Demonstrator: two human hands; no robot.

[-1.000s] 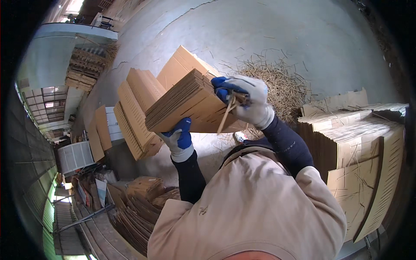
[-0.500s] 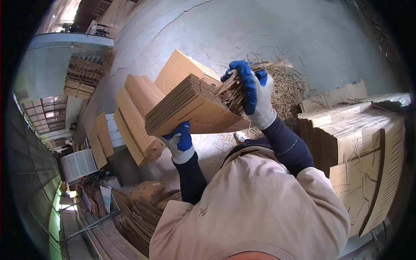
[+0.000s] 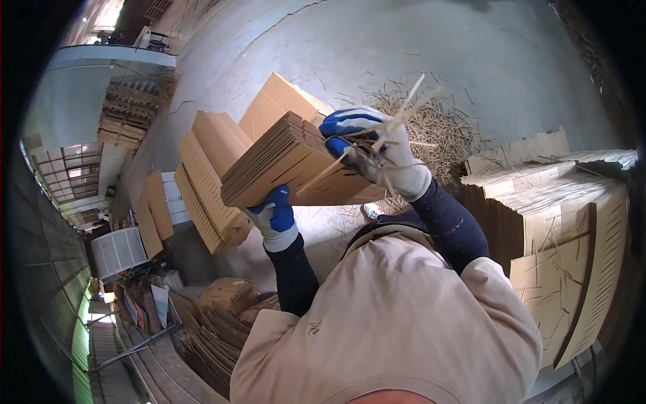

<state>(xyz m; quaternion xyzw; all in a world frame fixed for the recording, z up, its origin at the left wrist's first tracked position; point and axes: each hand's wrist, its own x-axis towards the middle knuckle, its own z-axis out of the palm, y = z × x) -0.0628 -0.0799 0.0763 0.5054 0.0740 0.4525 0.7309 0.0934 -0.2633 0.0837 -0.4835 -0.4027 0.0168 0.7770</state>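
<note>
A thick stack of slotted brown cardboard sheets (image 3: 269, 172) is held up in front of me, tilted. Gloved in white and blue, my left hand (image 3: 276, 219) is closed on its lower left edge, thumb on the near face. At the stack's right end my right hand (image 3: 377, 148), in a matching glove, is curled around thin cardboard strips (image 3: 409, 101). Several of these stick out past the fingers, a few blurred. Whether they are still joined to the stack is hidden by the glove.
Cardboard offcuts (image 3: 444, 128) lie heaped on the concrete floor beyond my right hand. More cardboard bundles (image 3: 208, 158) stand at the left. A tall cardboard stack (image 3: 552, 215) rises on my right, strips scattered over it. Wooden pallets (image 3: 124, 111) are piled far left.
My right hand has turned and moved slightly left and down against the stack's right end. The strips in it now fan upward. My left hand keeps its hold, shifting slightly with the stack.
</note>
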